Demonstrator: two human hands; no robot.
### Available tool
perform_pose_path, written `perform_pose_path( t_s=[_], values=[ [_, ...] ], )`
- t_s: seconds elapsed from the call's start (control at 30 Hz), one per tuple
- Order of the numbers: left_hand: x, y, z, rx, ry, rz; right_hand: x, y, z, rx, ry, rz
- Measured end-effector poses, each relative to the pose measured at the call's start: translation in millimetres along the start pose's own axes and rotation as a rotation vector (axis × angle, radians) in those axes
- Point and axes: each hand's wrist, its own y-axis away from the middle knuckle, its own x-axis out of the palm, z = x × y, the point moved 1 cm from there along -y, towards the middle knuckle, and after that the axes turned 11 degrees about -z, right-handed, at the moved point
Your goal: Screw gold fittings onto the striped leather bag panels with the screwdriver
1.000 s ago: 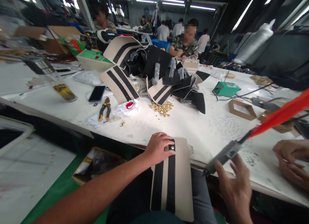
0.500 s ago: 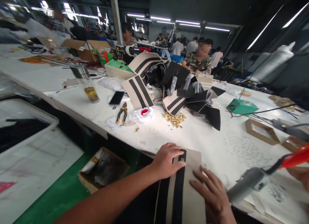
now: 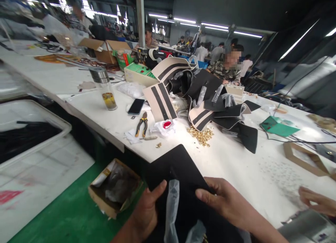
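A black flat panel, like a bag piece, is held between my two hands at the front edge of the table, its far end tilted up. Strips wrapped in clear plastic hang on its face, and a bit of gold metal shows at the bottom. My left hand grips the left edge with the thumb on top. On the opposite edge, my right hand pinches the panel, thumb above and fingers mostly hidden beneath. Beyond it lie a pile of small gold fittings and black-handled pliers.
More striped panels are heaped mid-table. A phone and a glass bottle stand left of them. A cardboard box sits below the table edge. Another person's hand is at right, near a grey device.
The panel has turned over from its beige striped face to its black face. My hands have moved from lying on top to gripping its two edges. The view has shifted slightly left.
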Motion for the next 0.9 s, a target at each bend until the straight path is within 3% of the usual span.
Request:
perform_pose_path(
  t_s=[0.13, 0.2, 0.33, 0.43, 0.6, 0.73, 0.8, 0.9],
  values=[
    [-19.9, -4, 38, -0.204, 0.041, -0.263, 14, -70, -2, -0.136, 0.153, -0.2],
    [-23.4, -6, 50, -0.264, 0.034, -0.337, 31, -113, 0, -0.2, 0.289, -0.229],
    [-23.4, -6, 52, -0.322, 0.051, -0.364, 69, -184, 4, -0.281, 0.432, -0.19],
    [-23.3, -6, 44, -0.324, 0.091, -0.409, 84, -209, 6, -0.363, 0.533, -0.143],
    [-22.5, -9, 38, -0.339, 0.141, -0.397, 87, -221, 2, -0.45, 0.609, -0.091],
    [-17.2, -8, 33, -0.333, 0.16, -0.352, 78, -217, 2, -0.458, 0.545, -0.162],
    [-13.7, -6, 30, -0.308, 0.161, -0.329, 67, -201, 5, -0.451, 0.484, -0.243],
    [-7.6, 1, 26, -0.221, 0.132, -0.262, 46, -148, 13, -0.423, 0.376, -0.409]
  ],
)
